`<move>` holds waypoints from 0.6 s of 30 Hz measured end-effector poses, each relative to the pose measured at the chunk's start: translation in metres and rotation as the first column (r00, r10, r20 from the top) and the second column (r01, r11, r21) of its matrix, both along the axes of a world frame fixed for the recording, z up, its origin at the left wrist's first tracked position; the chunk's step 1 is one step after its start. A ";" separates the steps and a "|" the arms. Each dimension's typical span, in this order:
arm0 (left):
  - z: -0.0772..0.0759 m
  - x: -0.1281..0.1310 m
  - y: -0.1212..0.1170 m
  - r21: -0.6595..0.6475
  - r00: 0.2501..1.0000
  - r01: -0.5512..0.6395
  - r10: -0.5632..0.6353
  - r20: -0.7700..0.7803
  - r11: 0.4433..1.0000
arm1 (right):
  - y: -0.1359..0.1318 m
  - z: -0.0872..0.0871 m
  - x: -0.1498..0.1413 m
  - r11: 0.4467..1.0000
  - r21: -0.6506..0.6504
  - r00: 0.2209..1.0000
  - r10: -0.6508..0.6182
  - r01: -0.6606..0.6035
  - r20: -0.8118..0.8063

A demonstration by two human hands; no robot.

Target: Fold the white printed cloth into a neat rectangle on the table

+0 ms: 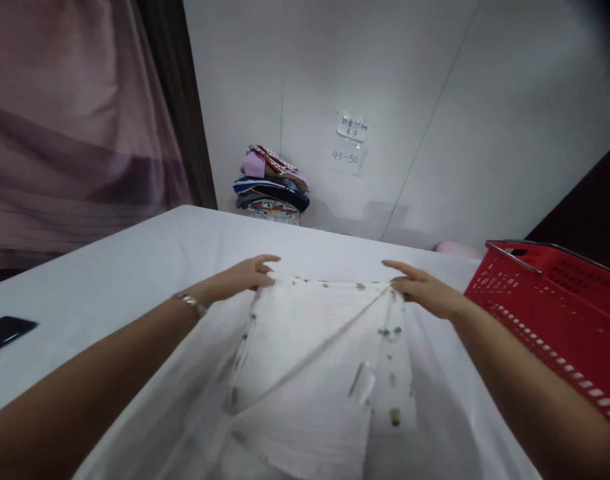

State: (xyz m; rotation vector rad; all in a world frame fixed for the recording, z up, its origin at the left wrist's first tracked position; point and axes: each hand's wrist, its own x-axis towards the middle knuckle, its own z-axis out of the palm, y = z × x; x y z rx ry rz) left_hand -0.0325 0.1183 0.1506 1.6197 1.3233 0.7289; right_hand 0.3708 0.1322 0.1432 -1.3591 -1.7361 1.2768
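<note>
A thin white cloth (pixel 309 327) with small green and grey printed motifs lies folded in layers in front of me, with a diagonal edge running across its top layer. My left hand (pixel 247 275) pinches its far left corner, index finger stretched out above. At the far right corner my right hand (pixel 422 288) grips the fabric between thumb and fingers, its index finger also extended. A small white label (pixel 362 385) shows on the right part of the cloth. The near end of the cloth is blurred and runs out at the bottom of the view.
A white-covered table (pixel 185 247) lies underneath. On the right stands a red plastic basket (pixel 545 293). Folded textiles (pixel 272 187) are stacked against the back wall, where paper notes (pixel 349 143) hang. A dark phone-like object (pixel 7 333) lies at the left; a pink curtain (pixel 69 120) hangs behind it.
</note>
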 end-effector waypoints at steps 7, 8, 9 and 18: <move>-0.116 0.020 0.079 0.119 0.902 -0.060 0.105 -0.418 0.991 | 0.063 -0.102 -0.031 0.961 -0.206 0.973 -0.148 0.184 0.178; -0.124 0.019 0.081 0.150 0.892 -0.035 0.099 -0.441 0.988 | 0.063 -0.107 -0.029 0.963 -0.204 0.975 -0.142 0.175 0.169; -0.129 0.017 0.081 0.177 0.883 -0.007 0.089 -0.462 0.984 | 0.062 -0.110 -0.026 0.967 -0.196 0.979 -0.136 0.165 0.155; -0.116 0.019 0.053 0.564 0.806 0.155 0.226 -0.547 0.811 | 0.044 -0.130 -0.022 0.960 0.225 0.950 -0.216 0.165 0.226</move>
